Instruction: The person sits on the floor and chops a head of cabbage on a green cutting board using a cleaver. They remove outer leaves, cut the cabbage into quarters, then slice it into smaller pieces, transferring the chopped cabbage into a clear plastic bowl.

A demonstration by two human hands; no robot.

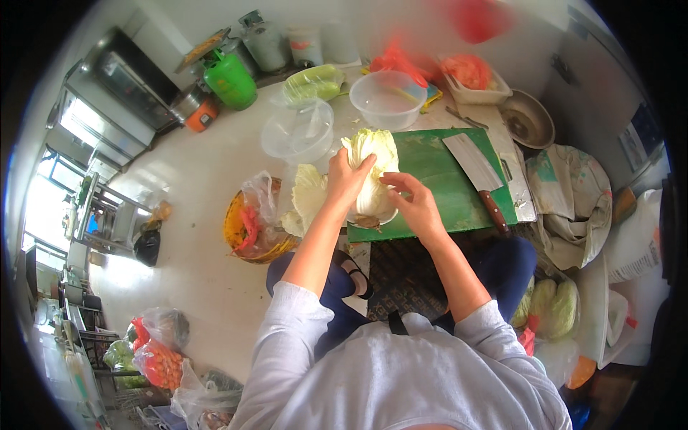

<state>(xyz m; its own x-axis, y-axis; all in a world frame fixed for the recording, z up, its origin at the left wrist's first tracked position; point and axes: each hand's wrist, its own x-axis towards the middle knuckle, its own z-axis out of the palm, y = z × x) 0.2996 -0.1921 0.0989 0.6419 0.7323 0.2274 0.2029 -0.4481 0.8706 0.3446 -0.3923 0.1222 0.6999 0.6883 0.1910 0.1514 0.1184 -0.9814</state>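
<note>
My left hand point(348, 174) grips a napa cabbage point(379, 156) on its left side, with the thumb across the leaves. The cabbage stands lengthwise over the left part of a green cutting board point(424, 161), its cut stem end towards me. Close by its right side is my right hand point(414, 201), fingers apart and bent; whether its fingertips touch the leaves I cannot tell. Loose cabbage leaves point(307, 193) lie left of my left wrist. A cleaver point(473, 164) with a wooden handle rests on the board's right side.
Two clear plastic bowls point(388, 99) point(298, 131) stand beyond the board, near bagged pale green gourds point(312, 83). A metal bowl point(527, 118) is at the right, by a white tray point(478, 95). An orange basket point(236, 226) holding plastic bags stands left of my knee.
</note>
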